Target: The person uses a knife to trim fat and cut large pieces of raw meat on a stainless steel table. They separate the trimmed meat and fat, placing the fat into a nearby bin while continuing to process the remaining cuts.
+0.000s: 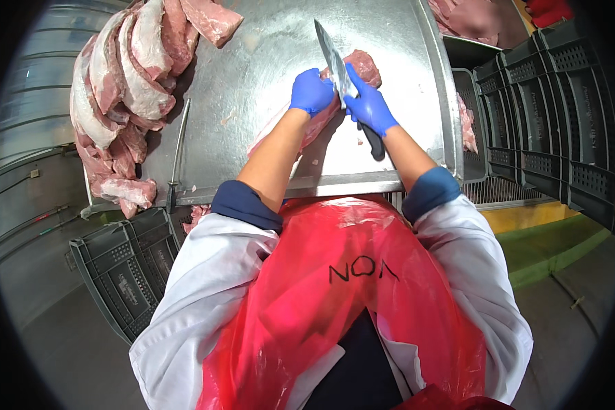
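A long piece of raw meat (364, 67) lies slantwise on the metal table (253, 68), partly hidden under my hands and left forearm. My left hand (312, 93), in a blue glove, is closed on the meat with its fingers curled in close to the blade. In my right hand (372, 108), also blue-gloved, is a knife (331, 53) with a broad blade and a black handle. Its blade points away and slightly left, crossing the meat between both hands. The right thumb or a finger reaches forward along the blade; I cannot tell which.
Many cuts of meat (140, 61) are heaped at the table's left edge. A sharpening steel (183, 140) lies beside them. Dark plastic crates (540, 102) stand at the right, another crate (126, 270) at the lower left. More meat (468, 17) sits at the far right.
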`<state>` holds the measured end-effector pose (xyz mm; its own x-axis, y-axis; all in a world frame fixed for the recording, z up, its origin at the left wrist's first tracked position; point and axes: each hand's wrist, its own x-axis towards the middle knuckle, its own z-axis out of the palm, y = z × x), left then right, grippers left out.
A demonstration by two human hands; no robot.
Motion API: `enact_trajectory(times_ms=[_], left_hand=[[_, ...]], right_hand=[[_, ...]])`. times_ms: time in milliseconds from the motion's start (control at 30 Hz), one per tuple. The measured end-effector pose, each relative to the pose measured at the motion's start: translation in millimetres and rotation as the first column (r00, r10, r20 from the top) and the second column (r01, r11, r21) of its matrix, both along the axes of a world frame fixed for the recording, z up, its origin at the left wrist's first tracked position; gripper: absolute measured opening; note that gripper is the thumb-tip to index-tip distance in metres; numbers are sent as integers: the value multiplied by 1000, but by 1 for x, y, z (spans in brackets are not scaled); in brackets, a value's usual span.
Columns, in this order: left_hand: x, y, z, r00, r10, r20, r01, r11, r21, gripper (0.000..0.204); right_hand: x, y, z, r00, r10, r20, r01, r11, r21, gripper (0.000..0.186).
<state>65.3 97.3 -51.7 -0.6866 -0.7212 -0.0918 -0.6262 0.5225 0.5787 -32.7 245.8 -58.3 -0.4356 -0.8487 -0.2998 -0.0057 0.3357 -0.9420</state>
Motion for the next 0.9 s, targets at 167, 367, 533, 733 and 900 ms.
enact_trajectory(times_ms=[167,367,533,733,900], left_hand=[[10,-4,-9,999,35,-31,-33,998,47,31],[-3,-16,3,1000,-10,29,8,998,70,28],[10,-19,24,978,145,-151,-72,911,407,26],[4,-39,14,991,-32,-133,62,971,229,29],[22,-62,24,991,26,-133,40,882,469,20]], right_hand=[[35,91,18,980,155,124,-164,984,65,77],[6,19,11,985,160,63,-164,983,78,80],[34,92,-18,961,204,188,-195,979,-62,76],[17,6,-2,979,156,133,-152,987,-42,75],[50,85,-5,943,289,166,-301,952,54,75]])
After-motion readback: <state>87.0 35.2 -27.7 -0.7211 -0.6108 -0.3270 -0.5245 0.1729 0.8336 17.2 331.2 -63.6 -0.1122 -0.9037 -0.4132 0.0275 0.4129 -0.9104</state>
